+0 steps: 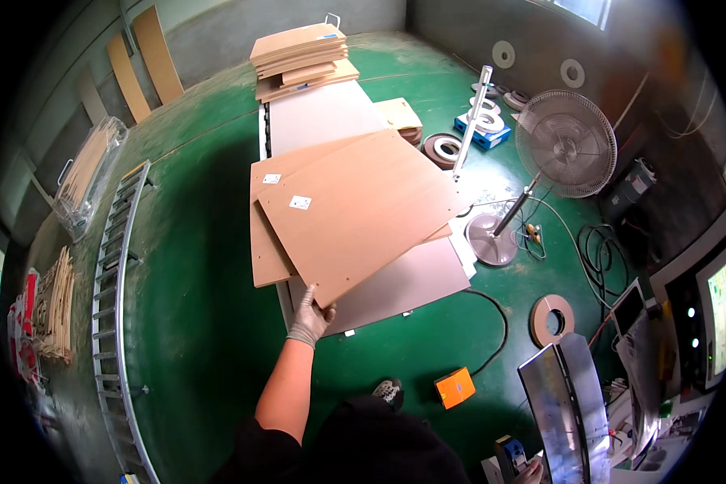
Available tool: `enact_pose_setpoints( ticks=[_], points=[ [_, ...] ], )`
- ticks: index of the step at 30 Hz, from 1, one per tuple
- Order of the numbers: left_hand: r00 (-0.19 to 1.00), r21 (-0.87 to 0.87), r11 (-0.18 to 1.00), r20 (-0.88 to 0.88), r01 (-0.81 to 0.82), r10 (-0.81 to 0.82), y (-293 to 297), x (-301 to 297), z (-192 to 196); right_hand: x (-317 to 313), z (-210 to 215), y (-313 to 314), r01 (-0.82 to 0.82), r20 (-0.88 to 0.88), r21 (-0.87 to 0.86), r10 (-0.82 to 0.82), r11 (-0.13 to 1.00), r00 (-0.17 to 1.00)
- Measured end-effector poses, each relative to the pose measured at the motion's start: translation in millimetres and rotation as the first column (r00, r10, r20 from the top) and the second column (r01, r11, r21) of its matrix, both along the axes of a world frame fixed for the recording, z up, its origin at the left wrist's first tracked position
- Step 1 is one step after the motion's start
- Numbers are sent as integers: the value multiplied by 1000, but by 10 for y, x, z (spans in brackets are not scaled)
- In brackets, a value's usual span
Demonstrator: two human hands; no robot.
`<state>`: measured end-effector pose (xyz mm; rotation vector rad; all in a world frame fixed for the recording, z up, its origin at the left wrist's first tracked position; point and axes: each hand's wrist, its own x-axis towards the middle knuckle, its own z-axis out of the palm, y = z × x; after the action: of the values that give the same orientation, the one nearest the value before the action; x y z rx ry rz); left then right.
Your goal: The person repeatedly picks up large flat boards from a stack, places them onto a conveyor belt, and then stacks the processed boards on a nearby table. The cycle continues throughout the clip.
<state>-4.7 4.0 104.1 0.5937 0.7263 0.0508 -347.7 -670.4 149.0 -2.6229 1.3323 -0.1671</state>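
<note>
Head view: the top brown board [355,214] of a low stack on the pale tabletop [415,282] is grasped at its near corner by the gloved left hand [309,317], apparently mid-lift and needing support before being carried; the right hand's grip, barely glimpsed, cannot be told.

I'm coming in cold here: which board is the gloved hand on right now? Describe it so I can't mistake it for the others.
Start at the long pale grey platform running up the middle of the green floor. On its near end lie light brown boards; the left hand grips the near corner of the top board. It is the one turned askew over the board beneath, with a small white label near its far left corner.
</note>
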Motion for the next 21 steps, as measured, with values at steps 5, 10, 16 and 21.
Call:
enact_pose_setpoints(
  ticks=[5, 10, 16, 21],
  points=[
    [991, 5, 1000, 134, -2, 1, -425, 228, -62, 809, 72, 414, -395, 580, 341, 140, 853, 802],
    [989, 77, 997, 146, 13, -24, -601, -71, 126, 1969, 278, 1350, -637, 600, 653, 235, 408, 765],
    [930, 166, 958, 251, 233, -270, -12, -1409, 363, 2918, 459, 1910, -741, 684, 667, 327, 84, 652],
    [974, 367, 902, -94, 227, -207, 716, -2190, 351, 3710, 21, 2251, -769, 659, 573, 399, 283, 637]
  ],
)
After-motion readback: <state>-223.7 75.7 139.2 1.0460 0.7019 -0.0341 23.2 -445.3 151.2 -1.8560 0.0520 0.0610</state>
